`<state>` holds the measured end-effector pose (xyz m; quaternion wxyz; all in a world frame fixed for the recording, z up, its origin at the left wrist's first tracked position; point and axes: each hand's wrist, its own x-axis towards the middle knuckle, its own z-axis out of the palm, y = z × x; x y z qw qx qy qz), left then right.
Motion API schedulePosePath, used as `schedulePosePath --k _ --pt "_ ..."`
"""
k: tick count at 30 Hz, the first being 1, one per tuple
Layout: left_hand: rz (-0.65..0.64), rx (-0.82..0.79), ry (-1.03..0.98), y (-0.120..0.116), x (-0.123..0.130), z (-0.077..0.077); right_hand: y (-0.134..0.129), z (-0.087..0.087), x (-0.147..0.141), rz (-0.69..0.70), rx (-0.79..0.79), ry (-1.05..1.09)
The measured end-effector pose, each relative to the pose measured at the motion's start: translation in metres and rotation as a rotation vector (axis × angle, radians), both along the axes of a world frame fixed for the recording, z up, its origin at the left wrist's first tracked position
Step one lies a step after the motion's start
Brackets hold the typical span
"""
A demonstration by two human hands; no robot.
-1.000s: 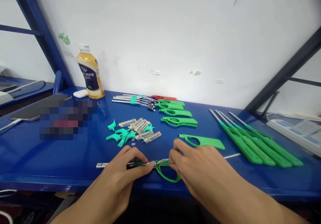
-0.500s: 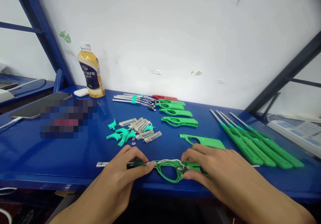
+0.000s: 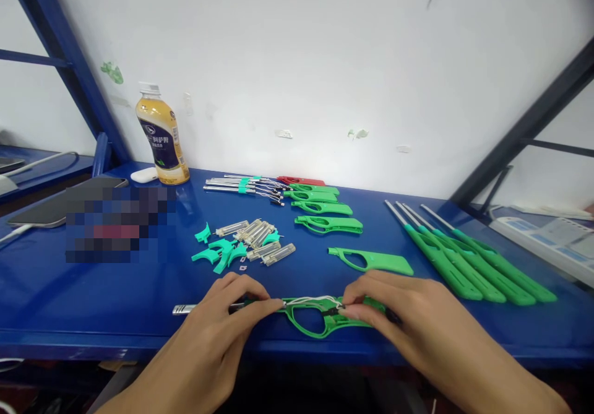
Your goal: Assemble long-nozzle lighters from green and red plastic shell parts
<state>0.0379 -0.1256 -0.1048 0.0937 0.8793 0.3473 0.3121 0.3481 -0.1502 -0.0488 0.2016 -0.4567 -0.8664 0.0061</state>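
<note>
An opened green lighter shell (image 3: 310,333) lies near the table's front edge, with white wires (image 3: 312,299) along its top. My left hand (image 3: 232,321) pinches the neck of the shell where a metal tube (image 3: 184,309) runs out to the left. My right hand (image 3: 394,302) is closed, thumb and forefinger pinching a small black part (image 3: 332,311) at the wire ends, above the handle. The right fingers cover much of the handle. Just behind them rests a green half shell (image 3: 378,261).
Turquoise triggers (image 3: 225,252) and clear fuel tanks (image 3: 254,232) lie mid-table. Behind are wired metal tubes (image 3: 229,186) and green shells (image 3: 328,224). Several assembled green lighters (image 3: 468,259) lie right. A bottle (image 3: 163,135) and phone (image 3: 69,200) are at left.
My right thumb and forefinger have come closer together, now pinching at the wire ends. The small black part over the handle shows more clearly. The view has shifted slightly.
</note>
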Motion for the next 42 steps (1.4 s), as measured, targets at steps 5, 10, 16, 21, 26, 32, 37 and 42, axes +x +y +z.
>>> schedulePosePath --k 5,10,16,21,26,32,37,42 --pt "0.041 0.062 0.011 -0.003 0.010 0.010 -0.014 -0.020 -0.005 -0.004 0.176 0.017" --pt "-0.047 0.103 -0.005 0.008 0.035 0.023 -0.023 -0.051 -0.009 -0.051 0.326 0.074" --pt "-0.186 -0.049 0.083 0.027 0.060 0.042 -0.024 -0.068 -0.010 -0.085 0.491 0.116" --pt "-0.206 -0.130 0.190 0.023 0.063 0.060 -0.023 -0.071 -0.010 -0.087 0.538 0.108" --pt "-0.178 0.036 0.333 0.022 0.070 0.051 -0.023 -0.070 -0.009 -0.087 0.545 0.102" --pt "-0.168 0.128 0.391 0.023 0.076 0.041 -0.026 -0.069 -0.009 -0.080 0.507 0.089" --pt "-0.148 0.158 0.426 0.016 0.077 0.038 -0.026 -0.068 -0.010 -0.094 0.506 0.091" --pt "-0.121 0.085 0.386 0.017 0.077 0.036 -0.025 -0.069 -0.010 -0.106 0.504 0.098"
